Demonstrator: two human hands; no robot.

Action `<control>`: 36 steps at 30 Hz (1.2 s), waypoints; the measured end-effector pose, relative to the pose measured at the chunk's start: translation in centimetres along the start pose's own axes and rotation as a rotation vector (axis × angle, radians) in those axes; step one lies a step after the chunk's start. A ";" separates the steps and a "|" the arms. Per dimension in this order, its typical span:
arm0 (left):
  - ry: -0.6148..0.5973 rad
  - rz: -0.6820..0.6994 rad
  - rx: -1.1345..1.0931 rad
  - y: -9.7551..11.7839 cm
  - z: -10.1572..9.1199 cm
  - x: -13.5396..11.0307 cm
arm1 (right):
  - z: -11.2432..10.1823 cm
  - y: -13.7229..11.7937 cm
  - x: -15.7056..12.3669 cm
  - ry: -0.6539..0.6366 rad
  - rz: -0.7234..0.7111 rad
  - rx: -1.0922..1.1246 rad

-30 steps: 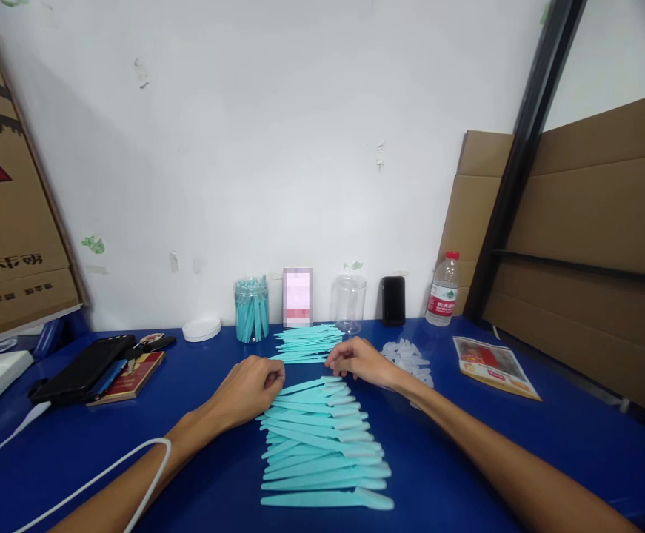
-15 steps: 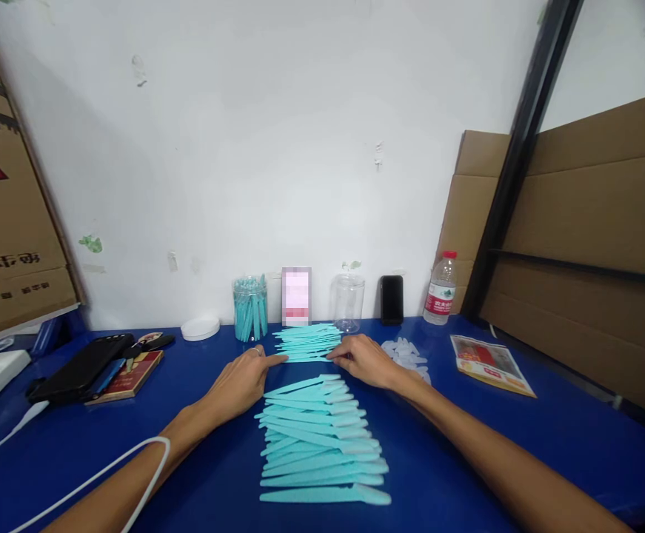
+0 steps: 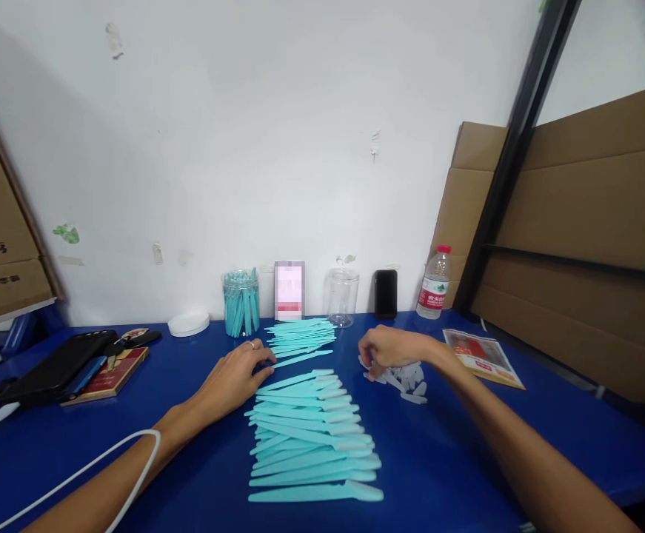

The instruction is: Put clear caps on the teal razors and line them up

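Observation:
My left hand (image 3: 238, 372) pinches the handle end of a turquoise eyebrow razor (image 3: 305, 358), which lies slightly slanted just in front of the far row of razors (image 3: 303, 334). My right hand (image 3: 389, 348) is at the left side of a small heap of clear plastic blade caps (image 3: 411, 381). Its fingers point down and are closed together at a cap; the fingertips partly hide it. Nearer to me, between my forearms, several more turquoise razors (image 3: 311, 437) lie in a loose stack, with pale covered blade ends to the right.
Along the wall stand a jar full of razors (image 3: 241, 307), a pink-screened phone (image 3: 289, 292), an empty clear jar (image 3: 343, 300), a black phone (image 3: 386, 294) and a water bottle (image 3: 434, 285). A white lid (image 3: 189, 323) lies left. A white cable (image 3: 152, 451) crosses my left forearm.
My right hand has moved right from the far row to the heap of caps. One razor now lies apart from that row, with my left hand at its end. The view has shifted slightly.

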State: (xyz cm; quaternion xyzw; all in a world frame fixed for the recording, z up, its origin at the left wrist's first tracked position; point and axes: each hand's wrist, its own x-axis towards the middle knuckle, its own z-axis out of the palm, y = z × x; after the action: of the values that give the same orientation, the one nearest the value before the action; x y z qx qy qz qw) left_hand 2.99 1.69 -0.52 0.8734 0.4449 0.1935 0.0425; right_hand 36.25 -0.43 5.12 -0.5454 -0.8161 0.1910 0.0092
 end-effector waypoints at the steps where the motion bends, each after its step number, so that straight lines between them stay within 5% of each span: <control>1: -0.004 -0.004 0.000 -0.1 0.1 0.1 | 0.2 -0.2 0.0 -0.019 0.023 -0.017; 18: -0.001 0.043 0.048 0.9 0.5 1.1 | 1.4 -1.7 1.0 0.226 0.084 -0.068; 36: 0.138 0.005 -0.240 0.4 -0.4 0.3 | 1.4 -0.6 2.5 0.352 0.040 0.906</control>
State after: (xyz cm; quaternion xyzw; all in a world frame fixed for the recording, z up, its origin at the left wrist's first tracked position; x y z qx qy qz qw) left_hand 3.30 1.64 0.02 0.8479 0.4180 0.3050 0.1156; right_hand 34.38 1.13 3.50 -0.5262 -0.6263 0.4320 0.3798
